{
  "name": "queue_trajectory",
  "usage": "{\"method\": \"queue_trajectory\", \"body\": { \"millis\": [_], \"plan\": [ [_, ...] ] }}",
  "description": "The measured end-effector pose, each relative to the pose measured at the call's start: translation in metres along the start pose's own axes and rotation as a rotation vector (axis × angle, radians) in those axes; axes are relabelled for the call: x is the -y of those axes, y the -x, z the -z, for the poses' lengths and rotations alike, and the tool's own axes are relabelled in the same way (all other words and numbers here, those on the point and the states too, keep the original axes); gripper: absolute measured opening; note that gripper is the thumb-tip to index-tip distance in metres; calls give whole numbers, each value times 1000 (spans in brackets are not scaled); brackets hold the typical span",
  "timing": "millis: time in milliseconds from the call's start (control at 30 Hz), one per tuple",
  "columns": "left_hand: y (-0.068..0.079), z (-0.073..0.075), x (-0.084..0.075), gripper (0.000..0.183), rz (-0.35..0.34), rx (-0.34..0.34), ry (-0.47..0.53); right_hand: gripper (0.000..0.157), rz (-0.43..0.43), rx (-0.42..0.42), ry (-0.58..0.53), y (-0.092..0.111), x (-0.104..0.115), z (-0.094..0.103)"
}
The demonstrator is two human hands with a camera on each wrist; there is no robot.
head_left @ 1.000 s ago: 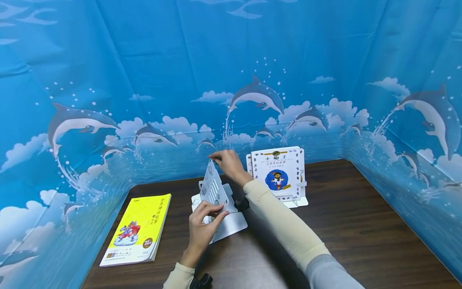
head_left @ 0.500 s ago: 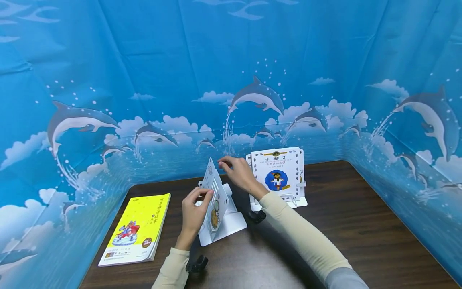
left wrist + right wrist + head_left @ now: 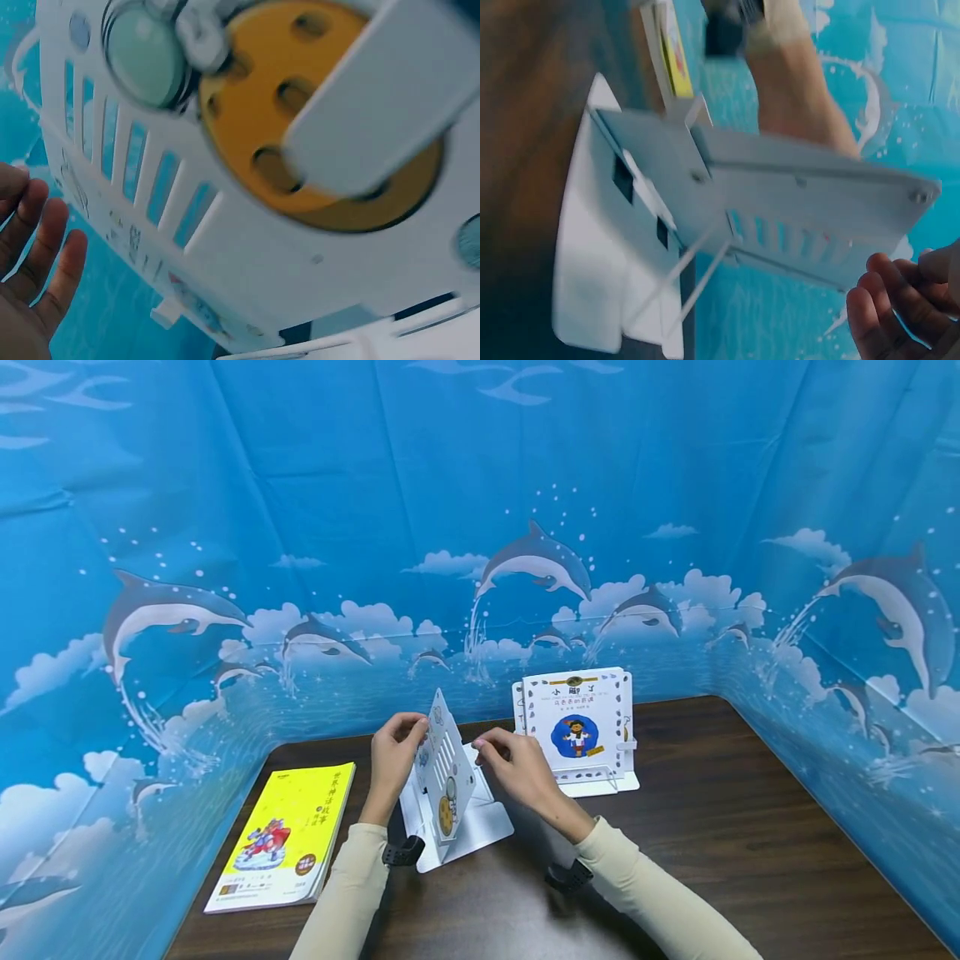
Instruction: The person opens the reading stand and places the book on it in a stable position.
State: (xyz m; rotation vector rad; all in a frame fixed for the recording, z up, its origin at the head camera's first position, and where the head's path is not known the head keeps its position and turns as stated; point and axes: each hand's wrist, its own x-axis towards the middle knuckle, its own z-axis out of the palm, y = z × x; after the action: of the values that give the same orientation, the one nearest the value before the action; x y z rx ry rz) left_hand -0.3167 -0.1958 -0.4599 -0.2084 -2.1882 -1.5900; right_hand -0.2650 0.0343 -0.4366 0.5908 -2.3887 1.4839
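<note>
A white metal book stand [image 3: 450, 777] with slots and a cartoon print stands near the middle of the table, its panel raised from a flat base. My left hand [image 3: 392, 756] is at the panel's printed side, fingers loosely bent; whether the fingertips touch it, I cannot tell. In the left wrist view, that hand [image 3: 37, 262] lies beside the slotted panel [image 3: 247, 277]. My right hand [image 3: 521, 768] is on the panel's other side, its fingers loosely curled around nothing. The right wrist view shows the right hand [image 3: 907, 307] near the panel's edge and thin support rods [image 3: 682, 277] behind the panel.
At the left of the table [image 3: 750, 818] lies a yellow book [image 3: 288, 835]. A white picture book [image 3: 577, 727] rests on a second white stand [image 3: 628, 777] at the back right. A blue dolphin-print curtain [image 3: 480, 527] surrounds the table.
My right hand has left the panel's top edge and come down on its right side. My left hand has risen from the stand's lower part to the panel's upper left.
</note>
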Motion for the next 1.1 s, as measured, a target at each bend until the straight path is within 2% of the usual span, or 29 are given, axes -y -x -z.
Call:
{"method": "queue_trajectory", "body": {
  "millis": [300,467,600,700,900,1100],
  "plan": [
    [-27,3,8,33,95,54,2,27,-104,54,-149,41,13,-10],
    [-33,2,13,39,157,149,-44,25,-124,46,-190,53,17,-19],
    [-36,1,15,42,196,229,-60,16,-115,24,-192,58,15,-28],
    [-35,-1,16,41,206,258,-49,13,-110,19,-184,60,13,-31],
    [-35,-3,20,41,179,269,-30,13,-102,21,-198,60,10,-33],
    [-35,-3,19,42,187,266,-38,14,-111,38,-216,59,11,-32]
  ]
}}
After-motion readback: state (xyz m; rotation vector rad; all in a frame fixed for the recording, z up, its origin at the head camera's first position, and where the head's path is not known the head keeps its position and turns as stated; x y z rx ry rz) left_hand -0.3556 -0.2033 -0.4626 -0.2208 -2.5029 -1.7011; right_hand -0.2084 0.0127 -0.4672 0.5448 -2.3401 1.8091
